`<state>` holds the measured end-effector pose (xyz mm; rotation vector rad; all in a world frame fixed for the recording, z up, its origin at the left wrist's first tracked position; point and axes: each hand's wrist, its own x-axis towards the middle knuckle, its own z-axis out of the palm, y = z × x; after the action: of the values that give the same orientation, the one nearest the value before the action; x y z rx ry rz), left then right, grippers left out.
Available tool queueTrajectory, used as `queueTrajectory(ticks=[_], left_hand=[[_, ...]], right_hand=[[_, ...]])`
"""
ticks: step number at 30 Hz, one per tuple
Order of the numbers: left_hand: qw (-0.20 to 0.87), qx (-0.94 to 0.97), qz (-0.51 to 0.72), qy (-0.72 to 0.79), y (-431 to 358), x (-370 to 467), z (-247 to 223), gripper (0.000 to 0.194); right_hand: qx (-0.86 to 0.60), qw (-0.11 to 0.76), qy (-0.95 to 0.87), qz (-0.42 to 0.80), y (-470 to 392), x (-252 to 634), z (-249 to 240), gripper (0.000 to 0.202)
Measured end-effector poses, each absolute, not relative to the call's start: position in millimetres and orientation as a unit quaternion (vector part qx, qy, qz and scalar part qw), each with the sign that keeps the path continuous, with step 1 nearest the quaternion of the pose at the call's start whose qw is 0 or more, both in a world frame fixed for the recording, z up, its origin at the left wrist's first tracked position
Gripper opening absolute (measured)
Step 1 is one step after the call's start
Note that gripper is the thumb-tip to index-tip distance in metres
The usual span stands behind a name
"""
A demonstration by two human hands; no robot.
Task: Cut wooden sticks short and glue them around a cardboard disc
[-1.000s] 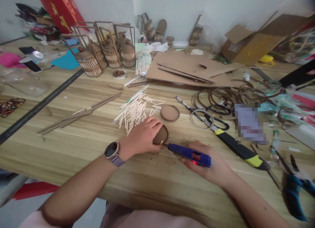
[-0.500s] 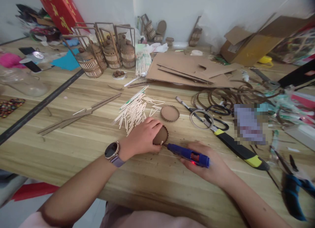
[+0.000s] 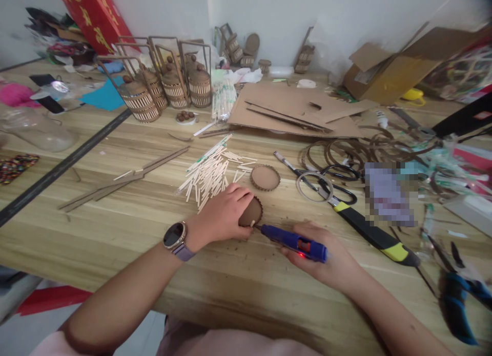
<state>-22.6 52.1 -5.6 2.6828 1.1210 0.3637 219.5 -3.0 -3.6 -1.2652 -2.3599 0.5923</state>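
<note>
My left hand (image 3: 228, 212) holds a round brown cardboard disc (image 3: 253, 212) with a ridged rim against the table, fingers bent around its left side. A small pale stick end (image 3: 252, 223) shows at the disc's near edge, by my left thumb. My right hand (image 3: 325, 253) is closed around a blue pen-shaped tool (image 3: 294, 242) with a red light lit on its side. The tool's thin dark tip points left and meets or nearly meets the disc's near rim. Behind it lies a second ridged disc (image 3: 265, 177). Short pale sticks (image 3: 209, 176) are heaped beyond my left hand.
Flat cardboard (image 3: 269, 105) and small lidded baskets with tall handles (image 3: 175, 84) stand behind. To the right are coiled brown strips (image 3: 334, 152), a metal ring (image 3: 313, 186), a yellow-black handled tool (image 3: 372, 230) and pliers (image 3: 455, 299). Brown strips (image 3: 126, 182) lie left.
</note>
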Motion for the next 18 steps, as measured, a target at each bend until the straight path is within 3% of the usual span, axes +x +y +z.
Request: queueTrajectory(ticks=[18], left_hand=[[0.101,0.912,0.125,0.377,53.0,-22.9,-6.9,0.050]], right_hand=[[-0.455,0.192,-0.846,0.203,-3.1,220.4,-5.5,0.024]])
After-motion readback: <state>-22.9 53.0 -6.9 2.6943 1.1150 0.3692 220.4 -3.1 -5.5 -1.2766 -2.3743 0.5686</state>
